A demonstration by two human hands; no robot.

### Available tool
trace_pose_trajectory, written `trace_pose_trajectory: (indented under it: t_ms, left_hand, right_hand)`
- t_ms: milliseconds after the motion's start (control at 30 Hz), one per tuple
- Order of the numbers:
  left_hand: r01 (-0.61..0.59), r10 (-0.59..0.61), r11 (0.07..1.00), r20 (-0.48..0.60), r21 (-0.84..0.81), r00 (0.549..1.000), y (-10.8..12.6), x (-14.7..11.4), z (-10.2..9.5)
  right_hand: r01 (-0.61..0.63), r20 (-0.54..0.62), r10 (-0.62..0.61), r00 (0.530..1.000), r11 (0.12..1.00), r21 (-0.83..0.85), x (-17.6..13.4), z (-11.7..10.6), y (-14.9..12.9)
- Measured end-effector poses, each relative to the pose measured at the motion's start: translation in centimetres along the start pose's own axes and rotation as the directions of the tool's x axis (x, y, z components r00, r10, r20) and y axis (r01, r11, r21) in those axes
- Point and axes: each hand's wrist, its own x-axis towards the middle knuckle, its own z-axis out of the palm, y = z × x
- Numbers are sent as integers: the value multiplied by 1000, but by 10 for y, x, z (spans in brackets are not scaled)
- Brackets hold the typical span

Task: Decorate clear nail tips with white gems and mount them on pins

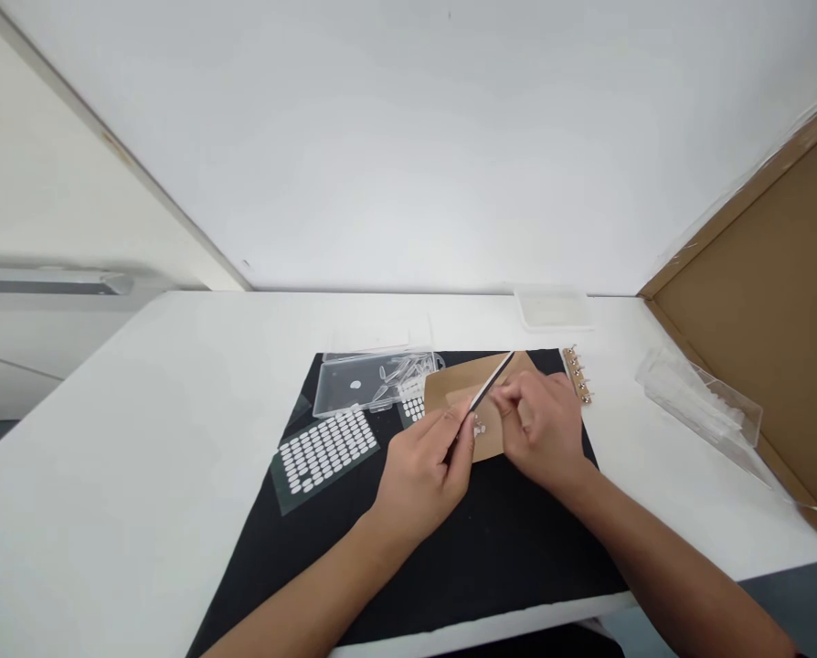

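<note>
Head view: the strip (492, 382) was gripped by the left hand (423, 464), its long axis aimed between 1 and 2 o'clock; at its 4 o'clock the right hand (544, 425) was curled, any hold untellable.

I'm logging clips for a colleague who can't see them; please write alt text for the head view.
A person's left hand grips a thin black-and-white strip over a flat brown sheet, the curled right hand close beside it. To the left, on a black mat, lie a dark sheet of white ovals and a clear plastic box holding small transparent pieces.
</note>
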Motion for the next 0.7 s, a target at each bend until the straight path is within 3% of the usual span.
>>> trace_pose_trajectory:
  t_ms: [67, 200, 333, 433, 567, 700]
  left_hand:
    - [4, -4, 1000, -3, -2, 1000, 0, 0, 1]
    - [24, -23, 999, 11, -41, 1000, 2, 1, -1]
    - [60, -57, 996, 34, -72, 998, 3, 2, -3]
    - [68, -66, 995, 30, -66, 997, 3, 3, -3]
    - [58, -56, 996, 20, -69, 998, 2, 2, -2]
    - [57, -55, 996, 27, -62, 998, 2, 1, -1]
  right_hand:
    - [-18, -32, 18, 999, 1000, 5, 1, 0, 0]
    - [-10, 54, 7, 999, 998, 62, 1, -4, 0]
    - [-51, -25, 51, 998, 999, 3, 1, -7, -1]
    - [-13, 50, 10, 999, 999, 43, 0, -5, -2]
    - [-27, 0, 27, 1000, 999, 19, -1, -3, -4]
    - [-1, 41, 0, 999, 999, 38, 0, -4, -3]
